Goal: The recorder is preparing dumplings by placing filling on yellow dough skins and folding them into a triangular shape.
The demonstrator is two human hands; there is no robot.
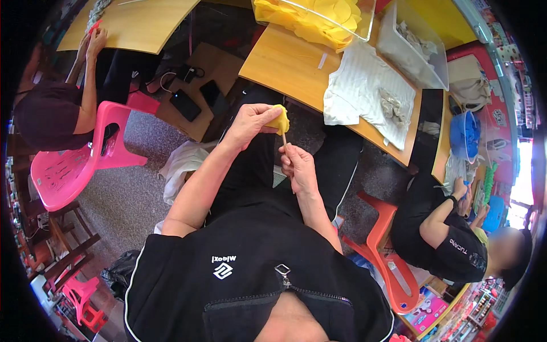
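Above my lap, my left hand (250, 126) pinches a small, folded yellow piece (280, 121), perhaps fabric, between thumb and fingers. A thin brown stick (284, 139) runs from its lower edge into the closed fingers of my right hand (300, 167). Whether the stick goes inside the yellow piece or only touches it, I cannot tell. Beyond my hands is a wooden tabletop (277, 64). A clear plastic bin (368, 25) of yellow petal-shaped pieces (316, 19) stands at its far side.
White ribbed cloth (363, 81) hangs over the table edge, with a crumpled beige cloth (391, 104) on it. A second clear bin (412, 60) stands behind. Phones (185, 105) lie on cardboard at left. People work on both sides, near a pink chair (64, 175) and a red chair (376, 231).
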